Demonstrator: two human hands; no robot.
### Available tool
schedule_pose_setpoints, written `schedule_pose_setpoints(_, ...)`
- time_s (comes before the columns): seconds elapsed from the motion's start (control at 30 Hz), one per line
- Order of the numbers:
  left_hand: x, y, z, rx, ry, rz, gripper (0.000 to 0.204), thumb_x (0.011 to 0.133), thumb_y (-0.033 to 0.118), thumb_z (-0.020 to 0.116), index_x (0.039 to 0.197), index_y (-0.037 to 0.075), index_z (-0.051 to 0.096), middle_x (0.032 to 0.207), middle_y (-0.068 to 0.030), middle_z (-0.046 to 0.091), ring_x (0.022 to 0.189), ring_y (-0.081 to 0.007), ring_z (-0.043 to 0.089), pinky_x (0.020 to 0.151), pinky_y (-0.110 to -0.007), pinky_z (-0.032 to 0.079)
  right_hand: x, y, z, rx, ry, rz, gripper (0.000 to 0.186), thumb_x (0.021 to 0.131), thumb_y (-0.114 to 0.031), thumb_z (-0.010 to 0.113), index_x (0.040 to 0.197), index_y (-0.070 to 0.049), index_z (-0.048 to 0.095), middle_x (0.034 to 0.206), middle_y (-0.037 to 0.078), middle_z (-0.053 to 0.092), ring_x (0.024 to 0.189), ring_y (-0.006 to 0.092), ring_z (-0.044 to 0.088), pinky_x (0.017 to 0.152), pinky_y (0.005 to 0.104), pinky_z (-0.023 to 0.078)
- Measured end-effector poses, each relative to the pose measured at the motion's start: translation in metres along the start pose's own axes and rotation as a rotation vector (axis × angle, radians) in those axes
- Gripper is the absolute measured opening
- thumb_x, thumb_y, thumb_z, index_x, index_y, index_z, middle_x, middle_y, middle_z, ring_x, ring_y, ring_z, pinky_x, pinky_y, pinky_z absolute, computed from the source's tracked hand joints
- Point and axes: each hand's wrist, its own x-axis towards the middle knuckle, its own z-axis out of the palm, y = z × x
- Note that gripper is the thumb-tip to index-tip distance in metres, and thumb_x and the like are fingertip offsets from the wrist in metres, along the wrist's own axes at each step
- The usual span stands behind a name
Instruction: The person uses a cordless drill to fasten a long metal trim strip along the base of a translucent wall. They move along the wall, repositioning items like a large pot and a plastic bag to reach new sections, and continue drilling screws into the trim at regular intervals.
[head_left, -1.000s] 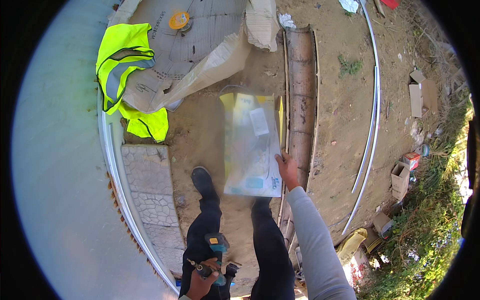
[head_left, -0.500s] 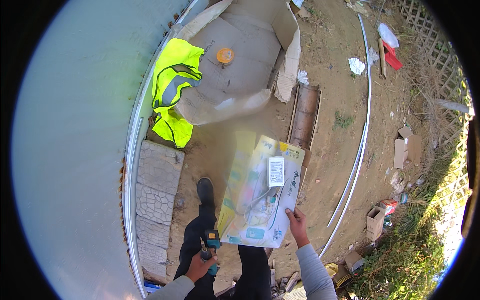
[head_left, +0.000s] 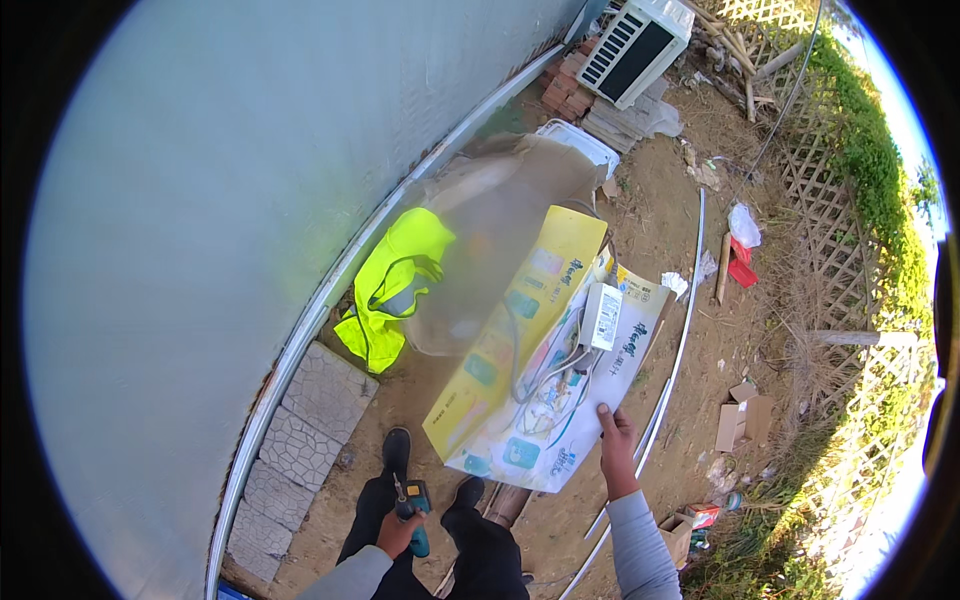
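Note:
My left hand point(head_left: 399, 535) is wrapped round a teal and black cordless drill point(head_left: 418, 496), held low in front of my legs with its bit pointing away from me. With my right hand point(head_left: 618, 452) I grip the near right edge of a folded yellow and white printed cardboard sheet point(head_left: 478, 405), thumb on top and fingers hidden underneath. On the sheet rests a white box-shaped power adapter point(head_left: 603, 316) with a printed label. Grey cables point(head_left: 541, 388) loop from it across the cardboard.
A bright yellow reflective vest point(head_left: 392, 300) lies beside a blurred open cardboard box point(head_left: 480, 215). Stone-patterned slabs point(head_left: 295, 447) run along the pale wall point(head_left: 200, 220) at left. Far off stands a white outdoor air-conditioner unit point(head_left: 637, 52). Long metal strips point(head_left: 690, 265) and litter lie on the dirt, near a lattice fence point(head_left: 825, 200).
My view has tilted up and turned, bringing the air-conditioner unit into sight. The cardboard sheet with the adapter has tilted, showing more of its yellow panel. Both grips are unchanged.

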Motion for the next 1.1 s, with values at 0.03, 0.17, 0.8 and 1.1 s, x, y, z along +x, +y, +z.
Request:
schedule_pose_setpoints(0.03,-0.001,0.009,0.002,-0.018,0.012,-0.013,0.039,0.090,0.030,0.081,0.112,0.000,0.071,0.098,-0.0098,0.075,0.089,-0.0201,0.069,0.081,-0.040,0.052,0.027,-0.008,0.016,0.122,-0.040,-0.049,0.040,0.102,-0.023,0.071,0.132,0.003,0.066,0.112,0.004,0.073,0.094,0.0114,0.066,0.086,0.0253,0.051)
schedule_pose_setpoints(0.17,-0.002,0.036,0.010,-0.100,0.051,-0.014,0.039,0.093,0.029,0.079,0.117,-0.001,0.072,0.105,-0.0107,0.075,0.096,-0.0220,0.070,0.085,-0.041,0.053,0.141,0.005,0.064,0.108,-0.099,-0.026,0.080,0.096,-0.027,0.076,0.159,0.002,0.035,0.141,0.013,0.063,0.115,0.0220,0.066,0.097,0.0341,0.054)
schedule_pose_setpoints(0.8,0.000,0.079,0.208,0.030,0.237,-0.094,0.039,0.103,0.022,0.063,0.129,-0.007,0.065,0.118,-0.0181,0.071,0.111,-0.0297,0.064,0.099,-0.045,0.050,0.536,0.230,0.105,-0.717,0.148,-0.487,0.125,0.072,-0.046,0.093,0.155,0.014,0.022,0.148,0.033,0.050,0.135,0.0388,0.055,0.110,0.0435,0.047)
schedule_pose_setpoints(1.1,0.000,0.120,0.292,-0.187,0.235,-0.154,0.026,0.101,0.012,0.059,0.121,-0.004,0.068,0.113,-0.0085,0.069,0.102,-0.0167,0.059,0.089,-0.040,0.051,0.524,0.142,0.063,-0.397,0.055,0.142,0.079,0.078,-0.031,0.084,0.142,0.003,0.051,0.116,0.017,0.072,0.096,0.0306,0.072,0.083,0.0406,0.057)
